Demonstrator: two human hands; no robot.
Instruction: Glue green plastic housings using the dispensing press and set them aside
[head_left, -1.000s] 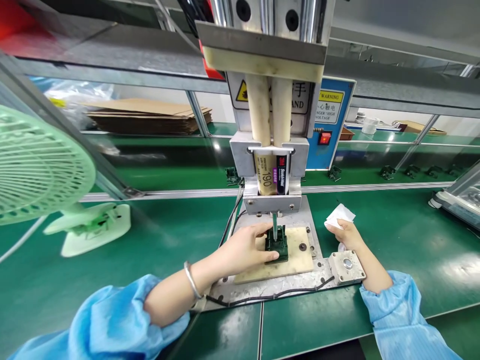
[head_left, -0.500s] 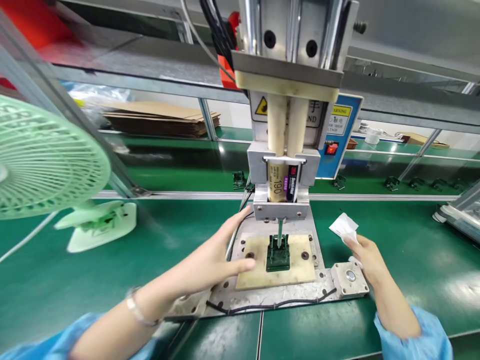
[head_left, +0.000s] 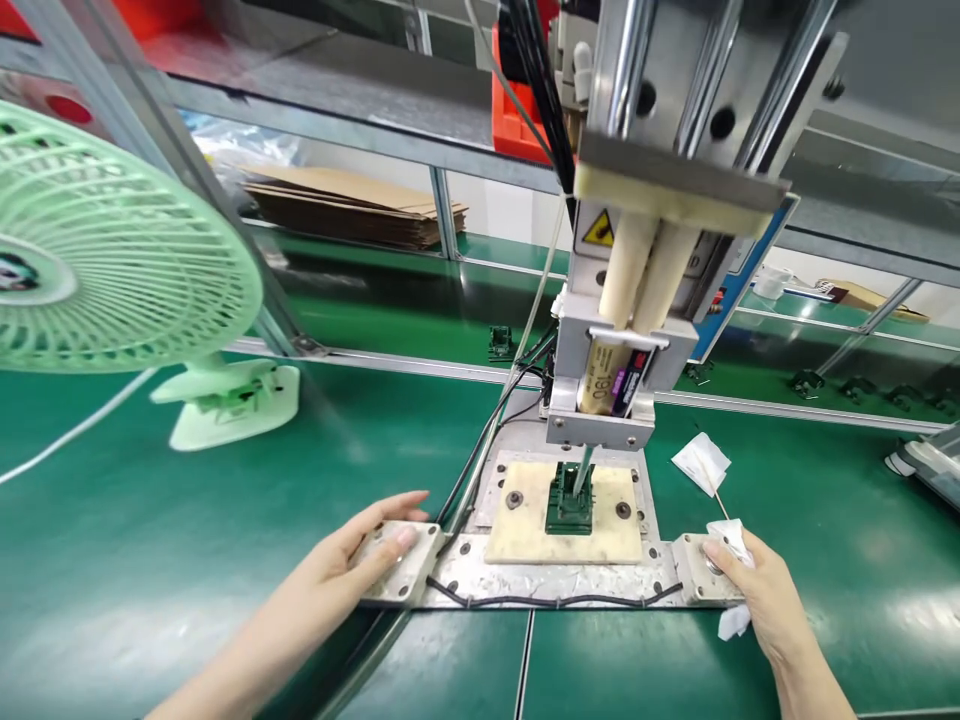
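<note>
My left hand lies over the left button block, its thumb on top and its fingers stretched along the far side. My right hand grips a crumpled white tissue, its thumb over the right button block. A thin stick runs from that tissue to a white paper piece on the table. Between the hands, a small dark green plastic part sits on a cream plate. Above it, the nozzle of a two-barrel glue cartridge points down into the part.
The dispensing machine stands at centre, with cables on its left. A green fan is on the left. Several dark parts lie along the back strip, below cardboard sheets and a shelf. A tray sits at right.
My left hand has moved from beside the green part onto the left button block. My right hand has moved onto the right block; the white paper now lies on the table. The view has tilted.
</note>
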